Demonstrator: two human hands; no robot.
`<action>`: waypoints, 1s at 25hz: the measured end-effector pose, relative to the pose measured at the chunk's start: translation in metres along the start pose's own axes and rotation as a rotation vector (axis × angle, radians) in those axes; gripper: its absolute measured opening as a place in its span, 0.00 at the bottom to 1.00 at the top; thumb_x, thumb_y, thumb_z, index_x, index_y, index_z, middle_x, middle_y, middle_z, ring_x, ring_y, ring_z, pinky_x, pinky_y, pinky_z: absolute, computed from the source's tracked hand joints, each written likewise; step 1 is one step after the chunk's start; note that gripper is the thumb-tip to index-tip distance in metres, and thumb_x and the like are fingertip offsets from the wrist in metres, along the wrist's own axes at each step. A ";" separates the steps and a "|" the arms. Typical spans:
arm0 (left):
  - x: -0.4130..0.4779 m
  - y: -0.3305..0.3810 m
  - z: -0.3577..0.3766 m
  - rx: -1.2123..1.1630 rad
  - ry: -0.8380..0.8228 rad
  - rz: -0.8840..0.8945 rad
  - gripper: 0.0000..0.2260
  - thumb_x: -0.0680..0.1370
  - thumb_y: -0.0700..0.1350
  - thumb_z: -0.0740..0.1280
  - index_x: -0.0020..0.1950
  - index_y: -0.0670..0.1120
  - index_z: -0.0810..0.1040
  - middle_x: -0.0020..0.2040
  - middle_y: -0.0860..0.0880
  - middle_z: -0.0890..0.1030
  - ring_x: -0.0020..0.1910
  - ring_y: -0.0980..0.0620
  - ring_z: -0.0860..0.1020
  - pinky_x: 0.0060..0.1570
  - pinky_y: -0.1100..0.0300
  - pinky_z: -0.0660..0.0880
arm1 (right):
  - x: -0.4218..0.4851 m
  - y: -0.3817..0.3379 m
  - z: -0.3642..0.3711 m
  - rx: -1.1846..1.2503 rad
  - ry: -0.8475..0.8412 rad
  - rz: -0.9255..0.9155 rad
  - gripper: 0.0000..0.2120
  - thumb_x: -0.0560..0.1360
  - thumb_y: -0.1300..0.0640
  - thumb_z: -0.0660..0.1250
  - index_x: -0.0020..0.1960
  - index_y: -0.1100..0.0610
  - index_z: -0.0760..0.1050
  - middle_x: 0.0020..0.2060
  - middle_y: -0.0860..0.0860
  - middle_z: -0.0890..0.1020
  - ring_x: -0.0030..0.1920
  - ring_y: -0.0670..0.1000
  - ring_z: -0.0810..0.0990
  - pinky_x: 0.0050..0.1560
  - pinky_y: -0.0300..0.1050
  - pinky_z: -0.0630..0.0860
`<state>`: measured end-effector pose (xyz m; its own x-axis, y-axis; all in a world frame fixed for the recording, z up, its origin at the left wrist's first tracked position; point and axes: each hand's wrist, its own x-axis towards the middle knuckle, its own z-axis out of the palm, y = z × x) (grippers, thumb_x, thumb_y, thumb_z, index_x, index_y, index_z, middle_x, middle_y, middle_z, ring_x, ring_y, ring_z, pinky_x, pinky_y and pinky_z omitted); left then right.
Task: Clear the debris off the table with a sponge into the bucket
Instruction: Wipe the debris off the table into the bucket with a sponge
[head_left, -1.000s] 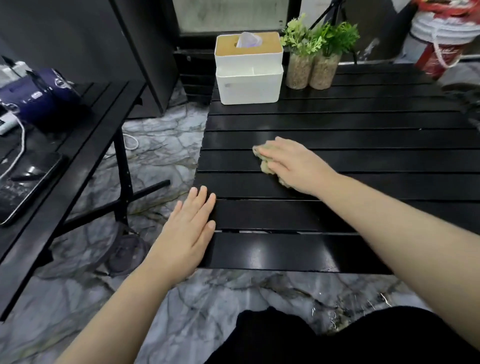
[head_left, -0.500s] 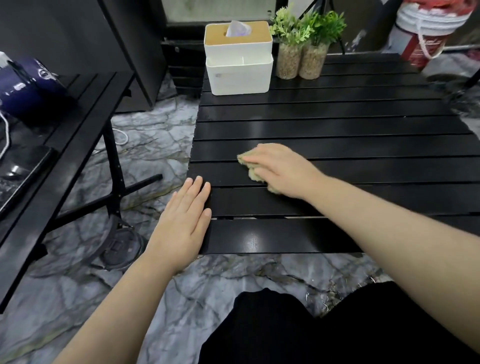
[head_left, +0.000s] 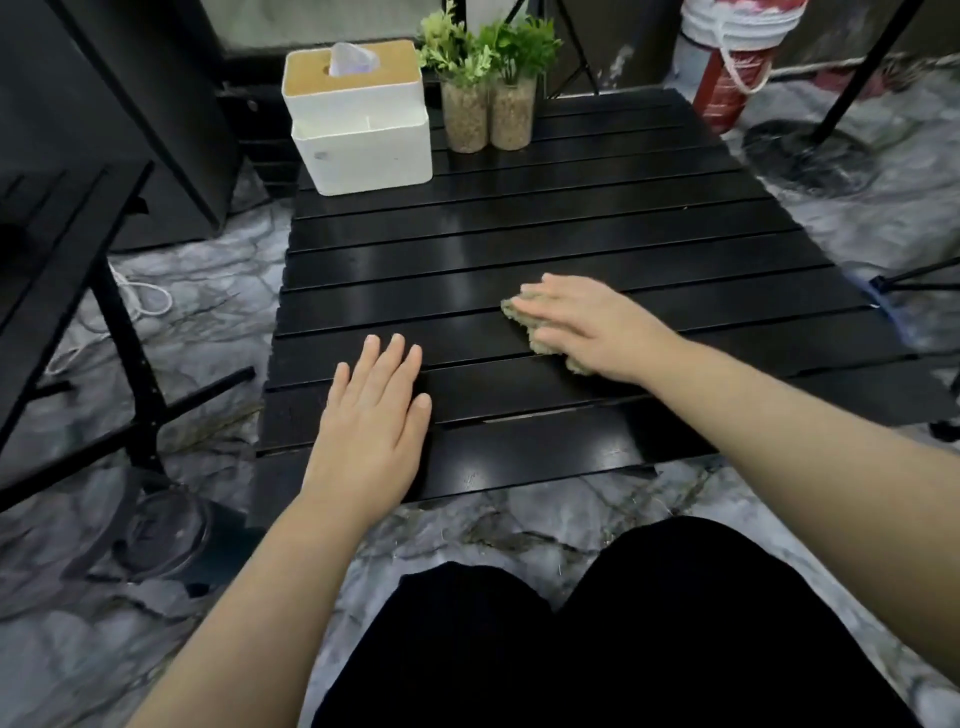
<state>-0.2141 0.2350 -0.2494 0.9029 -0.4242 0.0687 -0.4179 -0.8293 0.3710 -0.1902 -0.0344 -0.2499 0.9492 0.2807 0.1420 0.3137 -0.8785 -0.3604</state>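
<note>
A black slatted table fills the middle of the view. My right hand presses a tan sponge flat on the table's near right part; only the sponge's left and lower edges show under the fingers. My left hand lies flat, palm down, fingers together, on the near left slats, holding nothing. A white and red bucket stands on the floor beyond the table's far right corner. I make out no debris on the slats.
A white tissue box and two small potted plants stand at the table's far edge. A second black table is at the left. A round glass-like object lies on the marble floor near the left. My dark-clothed knees are below.
My right hand has slid the sponge rightward along the slats. My left hand has moved further onto the table. The view has shifted left to right.
</note>
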 end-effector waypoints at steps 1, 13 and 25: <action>0.004 0.007 0.006 0.019 -0.020 0.008 0.27 0.76 0.54 0.43 0.75 0.49 0.53 0.77 0.52 0.51 0.76 0.55 0.44 0.71 0.60 0.36 | -0.009 -0.020 0.006 0.007 -0.024 -0.076 0.23 0.76 0.46 0.59 0.65 0.59 0.73 0.64 0.58 0.75 0.69 0.57 0.66 0.71 0.41 0.53; 0.005 0.009 0.016 0.093 -0.072 0.006 0.23 0.81 0.52 0.45 0.76 0.50 0.49 0.78 0.52 0.48 0.76 0.57 0.42 0.72 0.59 0.37 | -0.039 -0.010 0.000 -0.072 0.125 -0.100 0.20 0.74 0.52 0.60 0.60 0.63 0.76 0.57 0.60 0.80 0.60 0.61 0.76 0.66 0.49 0.65; 0.050 0.146 0.056 -0.048 -0.111 0.140 0.22 0.81 0.50 0.47 0.75 0.49 0.51 0.78 0.52 0.50 0.76 0.54 0.44 0.74 0.57 0.40 | -0.128 0.059 -0.035 -0.112 0.139 0.187 0.22 0.76 0.49 0.57 0.66 0.58 0.71 0.63 0.59 0.76 0.66 0.59 0.70 0.70 0.48 0.60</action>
<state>-0.2358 0.0722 -0.2441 0.8183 -0.5744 0.0212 -0.5314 -0.7418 0.4092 -0.2944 -0.1360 -0.2573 0.9758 0.0604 0.2102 0.1210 -0.9497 -0.2888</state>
